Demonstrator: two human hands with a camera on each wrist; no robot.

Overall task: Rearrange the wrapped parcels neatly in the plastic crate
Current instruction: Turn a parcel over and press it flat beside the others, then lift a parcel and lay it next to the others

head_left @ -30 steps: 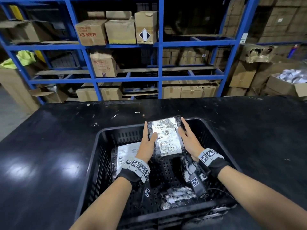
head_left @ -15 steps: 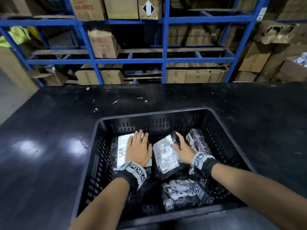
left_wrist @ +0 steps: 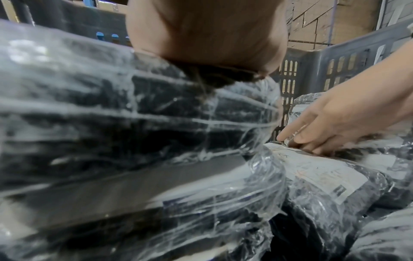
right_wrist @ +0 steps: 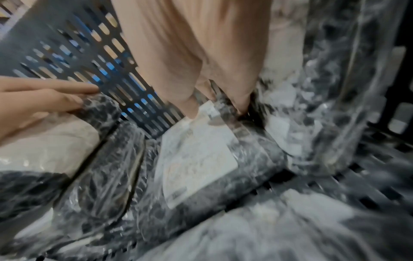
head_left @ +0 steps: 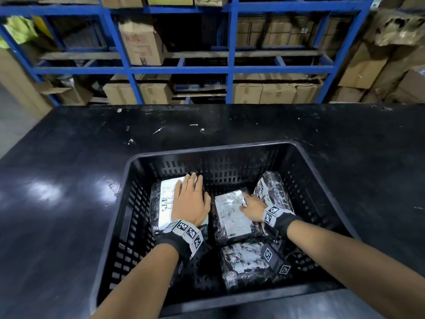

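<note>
The middle parcel [head_left: 232, 217], held up by both hands a moment ago, now lies flat in the crate's [head_left: 207, 151] middle, the right hand [head_left: 253, 208] pinching its far edge with curled fingers, the left hand [head_left: 190, 201] pressing the left parcel [head_left: 165, 201] with straight fingers, so a neat row seems to start.

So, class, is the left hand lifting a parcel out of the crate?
No: the left hand lies flat on a white-labelled parcel inside the black plastic crate.

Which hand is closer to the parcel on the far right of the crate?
Right. The right hand grips the middle parcel, just beside the far-right parcel. The left hand lies flat on the left parcel, farther away.
</note>
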